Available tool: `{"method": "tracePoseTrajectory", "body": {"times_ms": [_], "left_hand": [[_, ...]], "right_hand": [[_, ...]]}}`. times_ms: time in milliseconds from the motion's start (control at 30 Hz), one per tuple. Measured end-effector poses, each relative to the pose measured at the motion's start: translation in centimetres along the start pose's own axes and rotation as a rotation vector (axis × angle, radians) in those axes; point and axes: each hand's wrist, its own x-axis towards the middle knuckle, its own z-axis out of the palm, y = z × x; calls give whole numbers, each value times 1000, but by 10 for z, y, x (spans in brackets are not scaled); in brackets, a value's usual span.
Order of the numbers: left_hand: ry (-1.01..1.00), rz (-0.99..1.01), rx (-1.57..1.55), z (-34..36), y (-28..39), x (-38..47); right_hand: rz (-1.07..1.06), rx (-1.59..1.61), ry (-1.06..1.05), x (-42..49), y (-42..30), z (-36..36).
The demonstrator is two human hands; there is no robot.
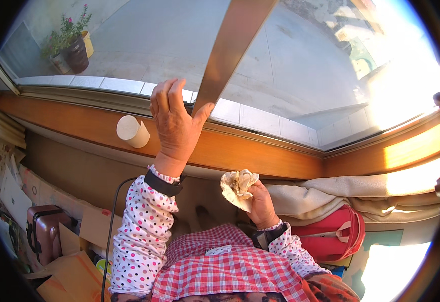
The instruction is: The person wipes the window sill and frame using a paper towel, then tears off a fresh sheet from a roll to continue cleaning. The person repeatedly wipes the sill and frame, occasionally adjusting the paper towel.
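Note:
My left hand point(176, 120) is raised in front of the sliding window's frame post point(227, 56), thumb spread from the fingers and nothing in its grasp. The thumb overlaps the post in view; I cannot tell whether it touches. Just left of that hand, a roll of white tissue paper point(133, 132) stands on the wooden windowsill point(235, 149), with a loose end sticking out. Lower and to the right, my right hand point(263, 205) grips a crumpled tissue point(238, 188) with brownish stains. That tissue is held below the sill's edge.
Beige curtain cloth point(318, 192) bunches under the sill at right, above a red backpack point(329, 236). At lower left are cardboard boxes point(69, 279), a pinkish suitcase point(46, 234) and a black cable point(112, 222). Beyond the glass stand potted plants point(72, 49).

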Motion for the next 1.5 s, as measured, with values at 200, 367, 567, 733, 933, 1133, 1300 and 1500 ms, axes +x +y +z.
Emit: {"method": "tracePoseTrajectory", "body": {"times_ms": [200,367,567,733,933,1133,1300,1500], "left_hand": [[-8,-8,-21,34,18,43],[44,162,94,28,11,47],[58,106,109,30,-17,46],[46,56,216,10,-87,58],[-69,-158,366,-29,-192,83],[-129,-369,177,-131,-208,73],[-155,-413,122,-227,-182,-73],[-442,-985,473,-375,-96,-332]], "right_hand": [[-16,27,-3,-24,-19,-12],[47,119,-32,-16,-17,-25],[95,112,-33,-12,-11,-51],[55,110,40,-14,-16,-79],[30,143,-4,-4,-12,-83],[104,50,-4,6,6,-57],[182,-24,-104,24,16,-70],[410,-355,-75,-19,41,-43]]}}
